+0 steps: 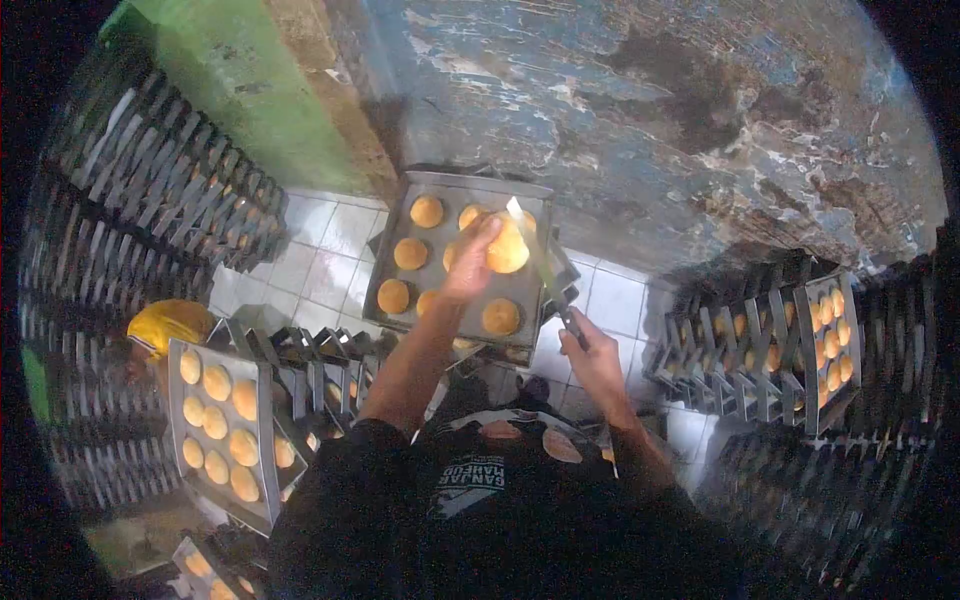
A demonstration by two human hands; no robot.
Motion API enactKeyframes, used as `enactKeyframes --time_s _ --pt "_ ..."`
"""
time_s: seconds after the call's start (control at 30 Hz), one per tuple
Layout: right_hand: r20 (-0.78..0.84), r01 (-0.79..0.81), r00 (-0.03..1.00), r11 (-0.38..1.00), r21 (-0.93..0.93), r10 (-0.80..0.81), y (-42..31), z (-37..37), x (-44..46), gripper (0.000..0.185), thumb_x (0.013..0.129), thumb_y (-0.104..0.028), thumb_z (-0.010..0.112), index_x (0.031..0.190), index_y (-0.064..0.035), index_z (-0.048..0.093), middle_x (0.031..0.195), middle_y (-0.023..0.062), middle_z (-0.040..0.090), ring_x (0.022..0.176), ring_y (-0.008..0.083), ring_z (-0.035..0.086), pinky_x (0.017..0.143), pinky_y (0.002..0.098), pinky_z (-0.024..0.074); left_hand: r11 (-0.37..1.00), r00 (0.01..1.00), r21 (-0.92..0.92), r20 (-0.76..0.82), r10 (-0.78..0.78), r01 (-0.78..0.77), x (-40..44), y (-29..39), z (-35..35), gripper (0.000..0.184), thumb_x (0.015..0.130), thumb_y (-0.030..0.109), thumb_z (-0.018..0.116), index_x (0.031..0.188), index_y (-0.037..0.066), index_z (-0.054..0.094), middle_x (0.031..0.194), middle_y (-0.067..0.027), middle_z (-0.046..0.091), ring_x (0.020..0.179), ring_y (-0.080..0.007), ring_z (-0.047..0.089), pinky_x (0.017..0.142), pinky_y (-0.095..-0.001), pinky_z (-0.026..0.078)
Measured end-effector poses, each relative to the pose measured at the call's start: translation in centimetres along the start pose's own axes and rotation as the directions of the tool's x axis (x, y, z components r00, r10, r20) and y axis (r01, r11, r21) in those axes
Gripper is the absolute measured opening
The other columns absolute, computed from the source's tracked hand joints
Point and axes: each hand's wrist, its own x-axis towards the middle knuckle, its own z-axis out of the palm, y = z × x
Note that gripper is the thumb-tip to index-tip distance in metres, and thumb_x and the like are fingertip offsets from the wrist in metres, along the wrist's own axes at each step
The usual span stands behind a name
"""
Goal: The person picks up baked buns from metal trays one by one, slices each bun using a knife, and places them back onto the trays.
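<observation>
Above a metal tray (443, 290) of round golden buns, my left hand (472, 262) holds up one bun (508, 247), its fingers around the left side. My right hand (592, 352) grips the dark handle of a long knife (543, 262) at the tray's right edge. The blade slants up and left, its upper part beside or against the right side of the held bun; whether it cuts in cannot be told. Other buns, such as one at the lower right (500, 317) and one at the upper left (426, 211), lie on the tray.
Stacked trays of buns stand at the left (265, 440) and at the right (808, 350). More dark tray stacks line both sides. A yellow cloth-like item (172, 325) is at the left. A worn, peeling wall (640, 130) rises beyond the tray, above a white tiled floor (615, 300).
</observation>
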Motion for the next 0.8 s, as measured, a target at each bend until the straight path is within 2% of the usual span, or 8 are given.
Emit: enactKeyframes --time_s 0.17,0.33,0.43,0.5,0.63,0.7,0.73,0.8 --pt "-0.031 0.100 0.995 0.993 0.056 -0.099 -0.8 -0.8 2.7 0.050 0.096 -0.016 0.069 0.142 -0.0015 0.056 0.090 0.0046 0.072 0.074 0.0098 0.063 0.069 0.0268 0.0530 0.996 0.999 0.080 0.025 -0.043 0.041 0.0 -1.7 0.4 0.048 0.096 0.021 0.069 0.135 -0.002 0.054 0.120 -0.0088 0.067 0.109 -0.0188 0.066 0.098 -0.0338 0.053" --pt "0.108 -0.021 0.994 0.999 -0.029 0.024 0.4 -2.1 1.5 0.049 0.097 -0.015 0.068 0.142 0.0002 0.056 0.092 0.0078 0.073 0.074 0.0119 0.064 0.072 0.0287 0.0542 0.971 0.990 0.196 0.000 -0.139 0.136 -0.3 0.0 0.1 0.055 0.094 0.017 0.072 0.137 -0.007 0.049 0.121 -0.0127 0.067 0.117 -0.0229 0.063 0.102 -0.0362 0.052" --pt "0.000 0.097 0.995 0.995 0.024 -0.097 -0.9 -2.2 3.1 0.046 0.093 -0.021 0.073 0.137 -0.0097 0.063 0.074 0.0082 0.070 0.062 0.0106 0.060 0.063 0.0292 0.0515 0.963 0.990 0.240 0.031 -0.137 0.126 -0.2 -2.0 1.2 0.058 0.093 0.016 0.074 0.138 -0.008 0.047 0.120 -0.0142 0.067 0.110 -0.0246 0.067 0.097 -0.0376 0.056" --pt "0.057 0.078 0.996 0.985 -0.151 -0.070 -0.8 -3.2 3.6 0.047 0.093 -0.021 0.073 0.137 -0.0098 0.063 0.074 0.0126 0.069 0.063 0.0111 0.060 0.065 0.0303 0.0521 0.964 0.990 0.226 -0.052 -0.135 0.143 0.1 -0.9 1.5 0.059 0.091 0.016 0.076 0.138 -0.007 0.048 0.123 -0.0139 0.066 0.108 -0.0235 0.068 0.094 -0.0373 0.057" --pt "0.151 0.001 0.988 1.000 -0.021 0.002 0.5 -3.7 1.5 0.048 0.095 -0.013 0.071 0.140 -0.0024 0.059 0.083 0.0079 0.072 0.071 0.0093 0.062 0.071 0.0282 0.0536 0.953 0.960 0.187 0.105 -0.259 0.236 -0.3 2.2 0.8 0.042 0.090 0.013 0.075 0.124 -0.004 0.059 0.118 -0.0119 0.069 0.104 -0.0216 0.070 0.094 -0.0359 0.056" --pt "0.104 0.102 0.989 0.995 -0.009 -0.101 0.6 -2.6 2.8 0.046 0.095 -0.013 0.070 0.139 -0.0026 0.060 0.079 0.0066 0.070 0.069 0.0097 0.061 0.069 0.0277 0.0533 0.960 0.976 0.191 0.041 -0.216 0.204 -1.0 0.3 2.7 0.039 0.090 0.013 0.075 0.122 -0.004 0.060 0.117 -0.0120 0.069 0.102 -0.0218 0.071 0.093 -0.0365 0.057" --pt "0.083 0.082 0.994 0.992 -0.093 -0.074 -0.2 -2.6 3.7 0.047 0.091 -0.019 0.075 0.136 -0.0133 0.064 0.083 0.0176 0.071 0.068 0.0134 0.063 0.068 0.0323 0.0530 0.968 0.988 0.199 -0.021 -0.155 0.156 -1.1 -0.4 3.5 0.037 0.091 0.014 0.075 0.119 -0.004 0.061 0.116 -0.0121 0.070 0.100 -0.0221 0.071 0.092 -0.0370 0.058" --pt "0.099 0.097 0.991 0.992 -0.084 -0.089 -1.0 -3.2 3.1 0.046 0.093 -0.016 0.073 0.138 -0.0087 0.062 0.079 0.0118 0.070 0.068 0.0116 0.062 0.068 0.0306 0.0532 0.965 0.984 0.194 -0.010 -0.178 0.177 -0.9 0.2 2.8 0.039 0.090 0.014 0.076 0.120 -0.004 0.061 0.113 -0.0119 0.070 0.099 -0.0220 0.071 0.091 -0.0367 0.058"
